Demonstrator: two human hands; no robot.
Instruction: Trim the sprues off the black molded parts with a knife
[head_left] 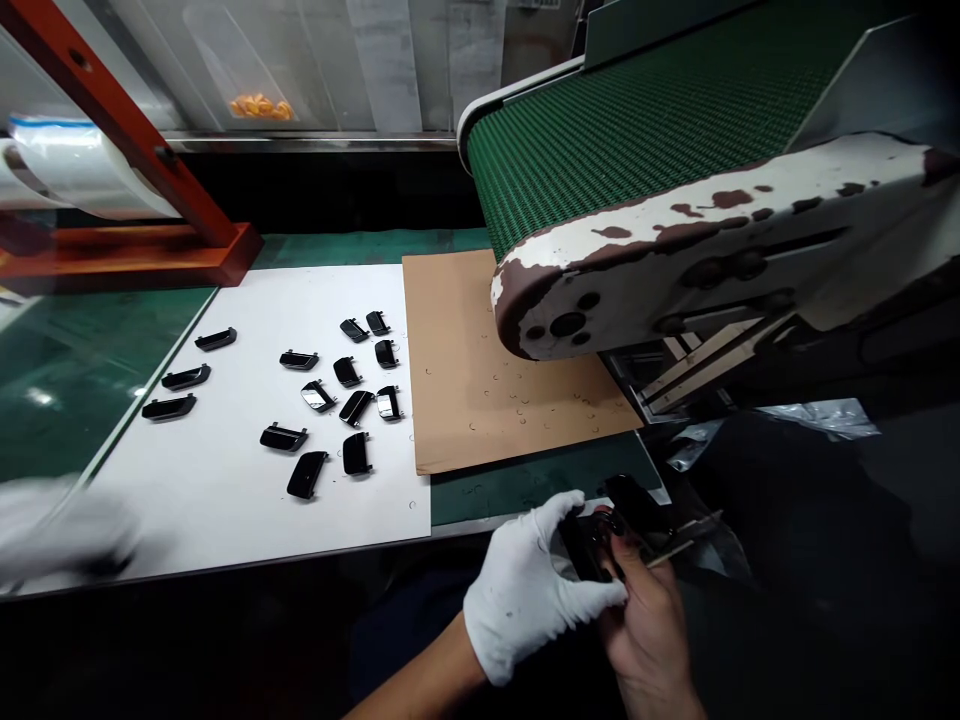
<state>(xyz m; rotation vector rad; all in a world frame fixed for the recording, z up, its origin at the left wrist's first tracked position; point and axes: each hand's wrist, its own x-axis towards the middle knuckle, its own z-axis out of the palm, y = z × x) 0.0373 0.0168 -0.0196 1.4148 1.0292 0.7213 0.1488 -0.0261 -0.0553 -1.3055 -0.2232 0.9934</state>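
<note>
My left hand (529, 595), in a white glove, grips a black plastic part (581, 545) between thumb and fingers near the table's front edge. Against it, my bare right hand (649, 625) is closed around a dark hand tool (611, 525) with a little red on it; its exact kind is hard to make out. A glossy black piece (637, 503) sticks out just beyond the right fingers, and I cannot tell what supports it. To the left, several small glossy black plastic parts (357, 453) lie spread over a white sheet (247, 500).
Another person's white-gloved hand (60, 530), smeared by motion, is at the far left. Small dark curled scraps dot a cardboard sheet (465, 400). A green conveyor belt (637, 130) overhangs it. An orange-red frame (217, 250) with a clear film roll (90, 165) stands back left.
</note>
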